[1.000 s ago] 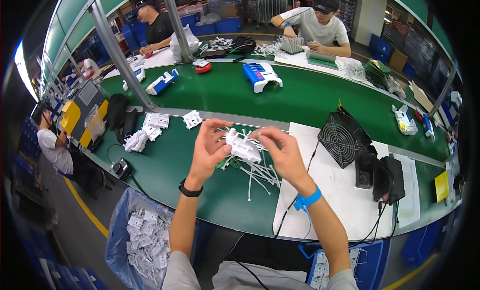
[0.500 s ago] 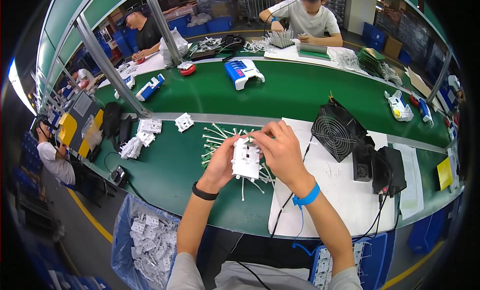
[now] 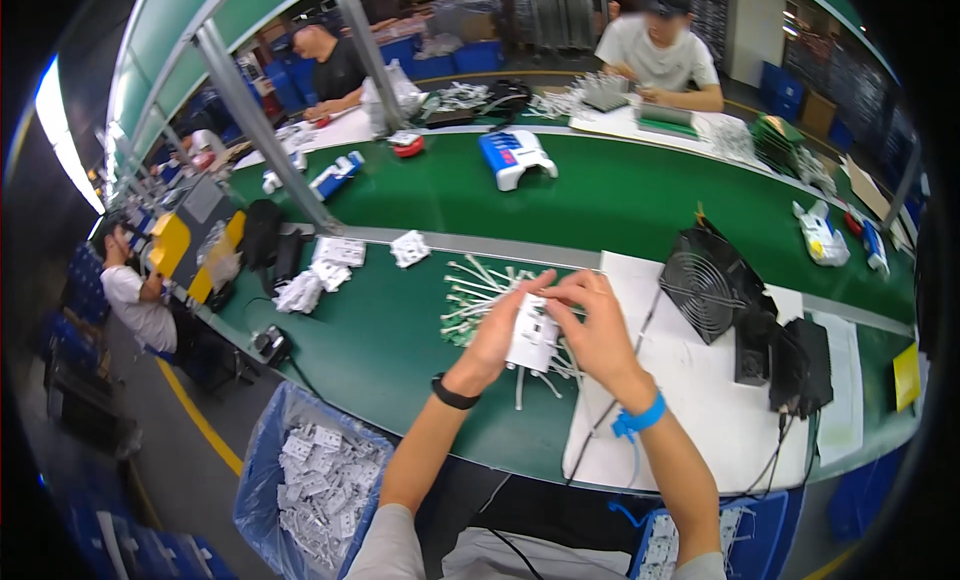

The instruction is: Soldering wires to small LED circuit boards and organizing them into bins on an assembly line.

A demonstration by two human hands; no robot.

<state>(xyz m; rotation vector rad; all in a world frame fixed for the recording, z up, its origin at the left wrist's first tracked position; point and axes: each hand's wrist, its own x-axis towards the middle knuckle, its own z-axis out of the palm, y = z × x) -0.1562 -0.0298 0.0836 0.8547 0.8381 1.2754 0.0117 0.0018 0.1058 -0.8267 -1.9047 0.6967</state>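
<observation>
A small white plastic socket part (image 3: 533,335) is held upright between both hands above the green bench (image 3: 380,350). My left hand (image 3: 497,330) grips its left side; a black band is on that wrist. My right hand (image 3: 595,325) pinches its top and right side, with a blue strap on the wrist. Under the hands lies a loose heap of thin white strips (image 3: 480,290) spread over the green mat.
A black fan (image 3: 710,295) and black box (image 3: 800,365) stand on a white sheet (image 3: 700,430) at right. White parts (image 3: 320,275) lie to the left. A blue-lined bin (image 3: 310,480) of white parts sits below the bench. Other people work across the belt and at far left.
The hands brought the white part lower and closer, from above the strip heap to just in front of it. Both hands stay closed on it.
</observation>
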